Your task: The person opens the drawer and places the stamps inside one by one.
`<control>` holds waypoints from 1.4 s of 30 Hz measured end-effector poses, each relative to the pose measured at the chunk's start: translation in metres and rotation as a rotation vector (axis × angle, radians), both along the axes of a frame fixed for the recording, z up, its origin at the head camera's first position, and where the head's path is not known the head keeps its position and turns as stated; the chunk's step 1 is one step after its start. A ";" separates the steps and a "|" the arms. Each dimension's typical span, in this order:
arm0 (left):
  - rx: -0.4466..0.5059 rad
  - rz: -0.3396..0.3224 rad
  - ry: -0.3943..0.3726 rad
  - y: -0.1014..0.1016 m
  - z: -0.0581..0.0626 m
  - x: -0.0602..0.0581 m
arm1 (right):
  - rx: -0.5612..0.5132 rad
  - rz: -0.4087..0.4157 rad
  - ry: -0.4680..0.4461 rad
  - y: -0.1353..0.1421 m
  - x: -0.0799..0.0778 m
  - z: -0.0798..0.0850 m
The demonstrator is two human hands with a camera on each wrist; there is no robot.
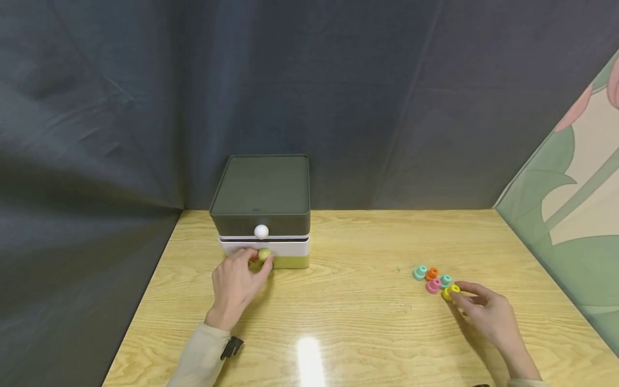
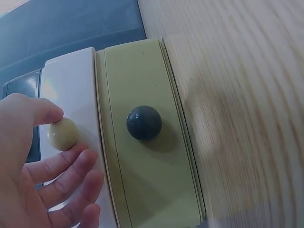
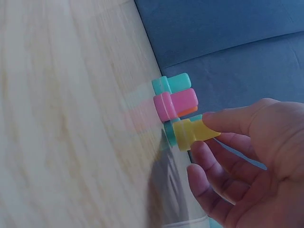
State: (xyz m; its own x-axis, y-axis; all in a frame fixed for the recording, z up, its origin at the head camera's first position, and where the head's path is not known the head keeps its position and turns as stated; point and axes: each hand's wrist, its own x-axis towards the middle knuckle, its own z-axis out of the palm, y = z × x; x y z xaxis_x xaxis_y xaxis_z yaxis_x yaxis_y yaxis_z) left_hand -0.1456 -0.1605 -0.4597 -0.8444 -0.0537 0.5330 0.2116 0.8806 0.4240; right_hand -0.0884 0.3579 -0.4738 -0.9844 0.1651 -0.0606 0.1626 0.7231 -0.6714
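Observation:
A small stacked drawer box has a dark grey top section (image 1: 261, 185), a white drawer (image 1: 290, 247) in the middle and an olive-green drawer (image 1: 292, 262) at the bottom. My left hand (image 1: 237, 282) pinches the round yellow-green knob (image 2: 63, 134) of the white drawer between thumb and finger. A dark slit runs along that drawer's upper edge in the head view. Over at the right, my right hand (image 1: 488, 314) pinches a yellow flanged peg (image 3: 187, 134) by its narrow end. Beside it stand a pink peg (image 1: 433, 286), an orange peg (image 1: 432, 274) and two turquoise pegs (image 1: 419, 272).
A white knob (image 1: 261, 231) sits on the top section, and a dark knob (image 2: 144, 123) on the olive drawer. The wooden table (image 1: 358, 312) ends at a dark curtain (image 1: 367, 107) behind and a flower-patterned panel (image 1: 580, 215) on the right.

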 end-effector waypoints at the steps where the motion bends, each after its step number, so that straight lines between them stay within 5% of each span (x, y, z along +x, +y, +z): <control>1: -0.003 0.001 -0.003 0.000 0.000 0.001 | 0.000 -0.003 0.000 0.000 0.000 0.001; 13: -0.019 -0.004 -0.030 -0.001 0.003 0.014 | 0.051 -0.035 0.085 -0.001 0.005 0.006; 42: -0.064 -0.022 0.040 -0.006 -0.001 0.040 | 0.017 0.051 0.248 -0.039 -0.004 0.031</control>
State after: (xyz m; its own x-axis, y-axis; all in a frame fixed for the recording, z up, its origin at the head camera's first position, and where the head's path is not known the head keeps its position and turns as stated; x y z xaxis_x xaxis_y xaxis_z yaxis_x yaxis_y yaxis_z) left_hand -0.1055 -0.1663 -0.4612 -0.8229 -0.0004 0.5682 0.2466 0.9006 0.3578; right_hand -0.0922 0.3189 -0.4431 -0.9759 0.1135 0.1863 -0.0429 0.7374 -0.6741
